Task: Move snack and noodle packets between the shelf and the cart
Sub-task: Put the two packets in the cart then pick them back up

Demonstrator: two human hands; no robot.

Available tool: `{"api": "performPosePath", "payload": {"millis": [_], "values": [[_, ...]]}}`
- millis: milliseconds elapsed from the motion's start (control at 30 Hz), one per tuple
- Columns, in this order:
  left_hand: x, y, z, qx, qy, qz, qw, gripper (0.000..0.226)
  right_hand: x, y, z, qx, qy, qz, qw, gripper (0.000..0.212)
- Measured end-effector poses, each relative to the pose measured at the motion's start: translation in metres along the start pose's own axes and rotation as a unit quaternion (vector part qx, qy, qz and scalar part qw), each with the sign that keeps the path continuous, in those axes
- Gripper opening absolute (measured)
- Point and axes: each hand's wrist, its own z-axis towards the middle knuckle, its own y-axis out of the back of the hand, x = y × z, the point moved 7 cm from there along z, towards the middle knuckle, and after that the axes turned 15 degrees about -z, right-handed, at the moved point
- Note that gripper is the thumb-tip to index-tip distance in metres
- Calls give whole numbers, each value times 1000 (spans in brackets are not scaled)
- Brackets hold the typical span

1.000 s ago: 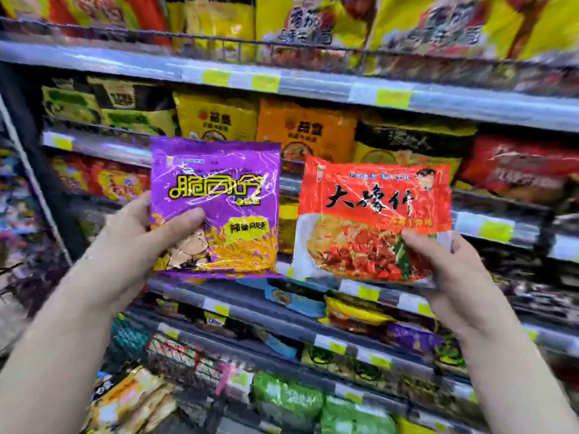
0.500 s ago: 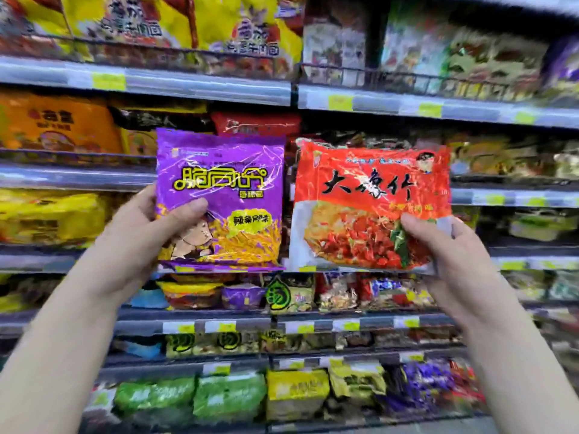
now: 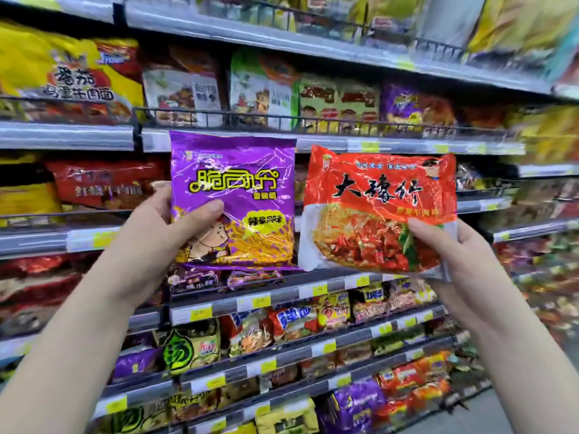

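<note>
On the head view, our left hand has its fingers pinching the purple packet. Our right hand grips the red noodle packet by its lower corner. Since a second ago only the shelf behind has slid past. Neither packet is placed yet, and no cart shows.

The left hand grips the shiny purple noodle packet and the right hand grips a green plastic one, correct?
No: the head view shows the right hand gripping a red plastic noodle packet, not green. The left hand does grip the shiny purple noodle packet.
</note>
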Motion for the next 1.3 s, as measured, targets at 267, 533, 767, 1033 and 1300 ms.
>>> {"api": "performPosePath", "payload": {"millis": [267,533,767,1033,1300], "values": [[58,-78,95,55,-27,-23,998,54,-20,90,66,-57,16,-31,998,15],[112,-167,212,90,-44,-23,995,67,-29,181,157,-107,23,-46,993,27],[164,-232,274,101,-30,-25,994,56,-63,243,230,-89,37,-24,995,10],[211,-282,310,32,-61,14,997,48,-104,309,340,-7,76,-10,997,33],[225,-333,336,-50,-87,52,994,45,-119,347,433,108,86,34,990,16]]}}
